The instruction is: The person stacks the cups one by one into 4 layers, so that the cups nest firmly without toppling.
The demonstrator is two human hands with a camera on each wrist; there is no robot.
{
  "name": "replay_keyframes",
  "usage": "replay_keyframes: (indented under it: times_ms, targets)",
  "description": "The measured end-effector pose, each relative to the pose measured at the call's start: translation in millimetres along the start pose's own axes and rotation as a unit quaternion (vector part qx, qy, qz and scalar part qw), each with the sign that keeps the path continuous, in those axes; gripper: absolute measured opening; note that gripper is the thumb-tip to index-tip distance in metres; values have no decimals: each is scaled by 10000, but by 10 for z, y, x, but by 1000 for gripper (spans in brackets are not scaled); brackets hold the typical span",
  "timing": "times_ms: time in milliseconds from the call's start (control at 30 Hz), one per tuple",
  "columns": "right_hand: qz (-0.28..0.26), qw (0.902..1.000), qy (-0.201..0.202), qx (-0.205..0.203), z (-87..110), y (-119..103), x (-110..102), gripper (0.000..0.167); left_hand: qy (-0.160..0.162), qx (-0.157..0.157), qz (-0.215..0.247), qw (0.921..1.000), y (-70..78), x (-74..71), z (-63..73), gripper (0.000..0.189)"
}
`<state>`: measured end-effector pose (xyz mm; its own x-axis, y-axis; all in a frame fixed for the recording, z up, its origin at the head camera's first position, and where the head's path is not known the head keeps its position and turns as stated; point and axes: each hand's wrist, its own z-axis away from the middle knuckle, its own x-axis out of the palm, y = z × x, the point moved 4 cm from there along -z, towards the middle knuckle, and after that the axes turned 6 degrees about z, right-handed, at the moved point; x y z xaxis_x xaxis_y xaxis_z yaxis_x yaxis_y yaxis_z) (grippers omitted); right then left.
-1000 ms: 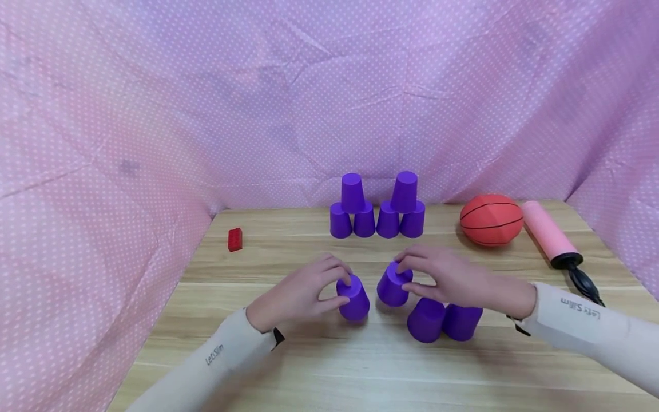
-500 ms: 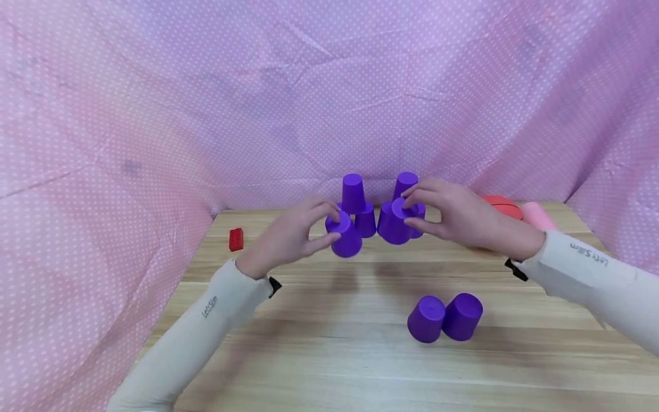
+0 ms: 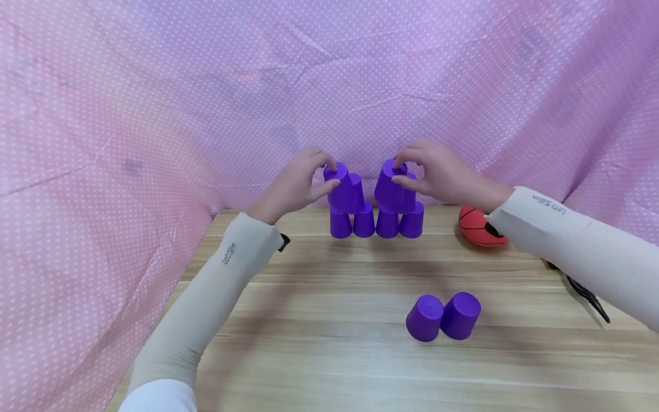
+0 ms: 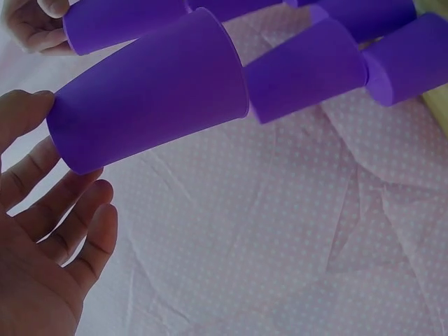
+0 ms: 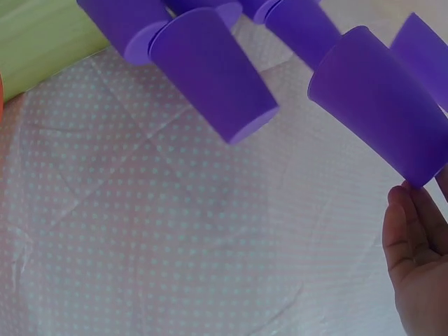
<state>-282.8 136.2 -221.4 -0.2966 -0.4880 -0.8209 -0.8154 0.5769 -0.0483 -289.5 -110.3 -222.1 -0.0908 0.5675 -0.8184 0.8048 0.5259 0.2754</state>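
Observation:
My left hand [image 3: 297,182] pinches an upside-down purple cup [image 3: 337,200] by its narrow end, thumb on one side and fingers on the other. My right hand [image 3: 444,176] grips a second upside-down purple cup [image 3: 387,194] the same way. Both held cups are up at the height of the upper cups of two small stacks. Behind them, partly covered, are the left stack's upper cup [image 3: 357,191] and the right stack's upper cup [image 3: 409,197]. Several purple base cups [image 3: 364,222] stand in a row beneath. The left wrist view shows the left-held cup [image 4: 154,98] slanting in the fingertips.
Two more upside-down purple cups, a left one [image 3: 424,320] and a right one [image 3: 461,317], stand together nearer the front of the wooden table [image 3: 319,349]. A red basketball-patterned ball [image 3: 479,229] sits at back right, partly behind the right sleeve. A black hose [image 3: 587,297] lies there too.
Both hands took their cups from the table's middle, moved them toward the back and raised them to the stacks' upper level. The two front cups stayed in place.

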Motion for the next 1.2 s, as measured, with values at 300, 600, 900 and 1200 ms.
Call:
replay_keyframes:
  times_ms: [300,600,900,1200]
  targets:
    - [-21,9960,-513,725,-257,260,169,19,27,-461,-36,9989,-194,-46,-393,22]
    - [-83,9878,-852,1299,-309,442,429,23,160,-768,-169,9968,-301,-30,-613,21]
    - [-246,9850,-1016,1375,-229,553,733,23,-131,-1029,-270,9942,-299,117,-809,25]
    - [-339,9822,-1045,1522,-218,577,890,24,-255,-1237,-242,9917,-334,209,-869,26]
